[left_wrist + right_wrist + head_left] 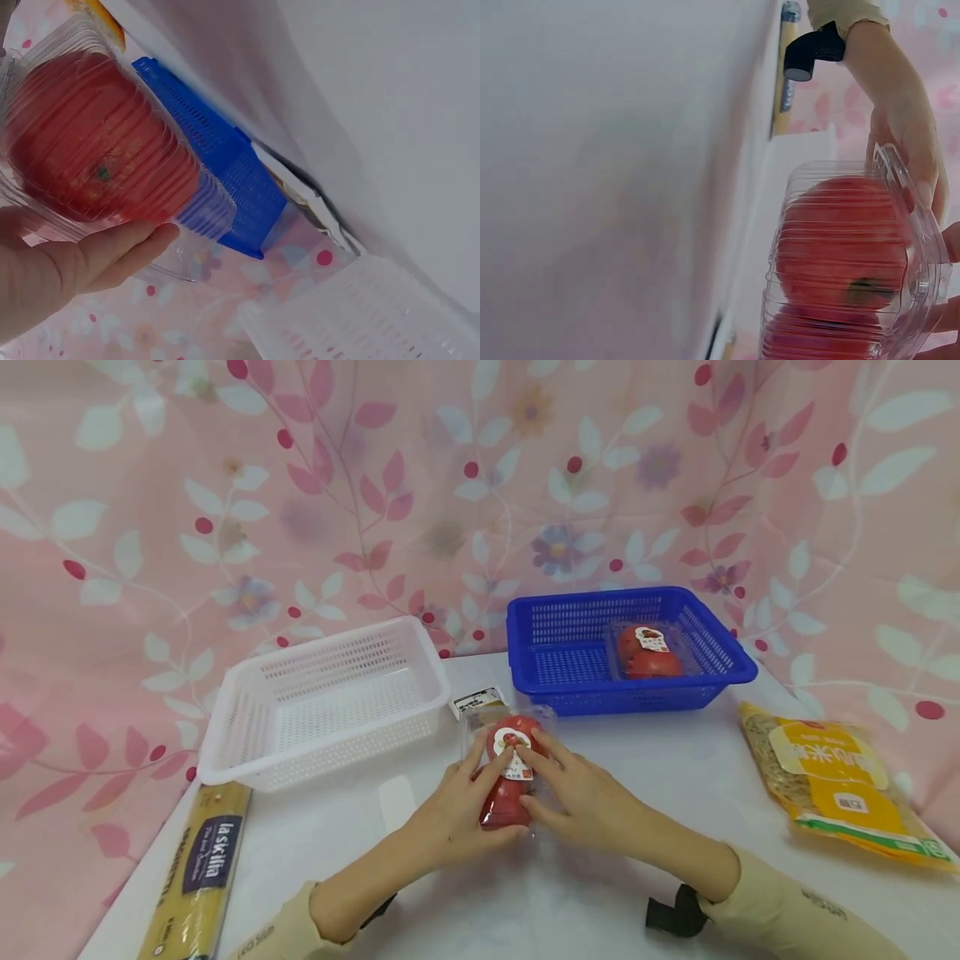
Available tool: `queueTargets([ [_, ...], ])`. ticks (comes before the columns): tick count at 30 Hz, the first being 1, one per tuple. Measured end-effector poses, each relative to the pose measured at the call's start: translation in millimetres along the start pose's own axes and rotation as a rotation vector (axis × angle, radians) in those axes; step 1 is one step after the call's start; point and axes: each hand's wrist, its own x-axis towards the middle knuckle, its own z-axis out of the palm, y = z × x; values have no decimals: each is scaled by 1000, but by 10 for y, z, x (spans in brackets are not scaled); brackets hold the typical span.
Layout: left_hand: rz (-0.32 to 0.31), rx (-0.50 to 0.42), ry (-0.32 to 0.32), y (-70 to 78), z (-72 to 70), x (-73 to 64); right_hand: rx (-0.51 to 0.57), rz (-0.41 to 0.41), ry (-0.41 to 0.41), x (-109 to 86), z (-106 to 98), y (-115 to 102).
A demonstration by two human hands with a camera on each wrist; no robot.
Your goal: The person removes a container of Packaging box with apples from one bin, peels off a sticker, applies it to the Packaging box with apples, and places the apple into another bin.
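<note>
A clear plastic box of red tomatoes with a white label is held up over the table between both hands. My left hand grips its left side, fingers over the top and thumb low at the near end. From the right, my right hand holds it the same way, its fingertips by the label. The left wrist view shows the ridged box with a tomato pressed near its wall, and left fingers along the rim. In the right wrist view, the box stands clear of the tabletop.
A white basket stands at the left, a blue basket at the back right with another tomato box inside. Spaghetti lies at far left, a yellow grain bag at far right. A small packet lies behind the held box.
</note>
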Motion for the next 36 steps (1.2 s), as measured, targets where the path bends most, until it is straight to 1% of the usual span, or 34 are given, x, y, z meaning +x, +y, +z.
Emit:
queueTargets([
  [4,113,0,107,-7,-96,122,-29,-4,57,24,-154,-11],
  [7,187,-14,161,-28,-152,223,-60,-22,97,63,-262,-5],
  [11,254,-34,208,-64,-205,382,-76,-37,145,150,-370,33],
  [15,286,-26,239,-85,-209,607,-86,-21,185,230,-443,124],
  [18,276,-32,234,-92,-188,779,-90,11,213,286,-482,214],
  [22,251,-64,216,-108,-168,1002,-55,58,231,385,-542,348],
  [24,235,-73,203,-119,-163,1129,-39,89,230,441,-580,427],
  [26,208,-63,192,-139,-163,1257,-12,118,221,510,-623,503],
  [29,143,-55,162,-182,-160,1442,16,153,210,627,-670,630],
  [31,92,-68,138,-215,-139,1561,29,154,219,711,-687,721],
  [33,42,-109,113,-242,-93,1678,26,155,232,785,-690,820],
  [36,-21,-174,92,-260,-2,1839,27,169,243,868,-677,975],
])
